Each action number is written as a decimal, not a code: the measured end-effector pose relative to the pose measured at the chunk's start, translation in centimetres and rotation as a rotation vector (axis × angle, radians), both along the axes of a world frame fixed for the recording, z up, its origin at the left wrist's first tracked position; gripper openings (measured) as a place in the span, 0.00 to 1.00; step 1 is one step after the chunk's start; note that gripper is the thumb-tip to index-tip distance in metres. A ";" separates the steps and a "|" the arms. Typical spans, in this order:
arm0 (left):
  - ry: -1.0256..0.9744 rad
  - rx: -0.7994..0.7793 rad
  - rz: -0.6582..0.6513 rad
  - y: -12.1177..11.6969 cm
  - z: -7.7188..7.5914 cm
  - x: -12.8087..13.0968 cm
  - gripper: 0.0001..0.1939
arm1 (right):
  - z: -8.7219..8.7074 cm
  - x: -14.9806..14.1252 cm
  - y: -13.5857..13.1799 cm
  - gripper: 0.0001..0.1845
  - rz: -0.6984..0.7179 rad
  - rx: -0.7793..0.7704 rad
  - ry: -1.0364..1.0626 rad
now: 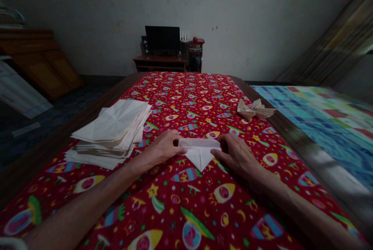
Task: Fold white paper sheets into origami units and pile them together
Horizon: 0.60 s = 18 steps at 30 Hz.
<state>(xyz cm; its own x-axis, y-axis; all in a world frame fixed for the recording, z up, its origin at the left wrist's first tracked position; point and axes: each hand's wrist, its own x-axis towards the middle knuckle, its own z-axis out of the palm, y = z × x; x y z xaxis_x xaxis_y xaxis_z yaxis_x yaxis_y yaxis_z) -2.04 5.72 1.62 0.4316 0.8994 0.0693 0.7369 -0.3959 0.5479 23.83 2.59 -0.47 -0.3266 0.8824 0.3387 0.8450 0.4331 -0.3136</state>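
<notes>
Above a red printed tablecloth, our left hand and right hand pinch opposite ends of a folded white sheet, thumbs on its face and its point aimed toward us. The sheet lies between our hands, near the middle of the cloth. Uneven pressure from our thumbs could, we judge, set the upper band askew, while pulling outward at both ends could open the creases or tear the thin-looking paper. The soft cloth may give under the sheet and leave a fold blunt. To our left, a loosely squared paper stack could slide if our forearm brushes it; to our right, the pleated paper pieces could crush under a stray elbow. We can read no brand, label or lettering, neither on the rocket-and-star cloth nor on the dark monitor by the wall.
</notes>
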 end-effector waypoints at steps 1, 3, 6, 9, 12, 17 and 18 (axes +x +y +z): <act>-0.051 -0.021 0.012 -0.1 0.0 0.0 0.06 | 0.0 0.0 0.0 0.14 -0.004 -0.001 0.012; -0.140 -0.029 0.043 -0.2 -0.3 -0.1 0.06 | -0.1 0.0 0.1 0.16 -0.022 -0.002 0.039; -0.214 0.041 0.072 -0.3 -0.8 -0.2 0.12 | 0.0 -0.1 0.3 0.12 -0.050 -0.071 0.136; -0.277 0.181 0.076 -0.5 -0.8 -0.1 0.13 | 0.6 -0.3 0.2 0.11 0.034 -0.100 0.275; -0.347 0.391 0.048 -1.0 0.4 0.1 0.11 | 1.8 -0.2 0.0 0.08 0.127 0.085 0.364; -0.289 0.702 -0.031 -1.6 2.3 -0.3 0.08 | 3.4 0.3 -0.5 0.06 0.173 0.458 0.163; -0.247 0.748 -0.056 -1.6 2.2 -0.5 0.08 | 3.4 0.4 -0.5 0.06 0.195 0.523 0.093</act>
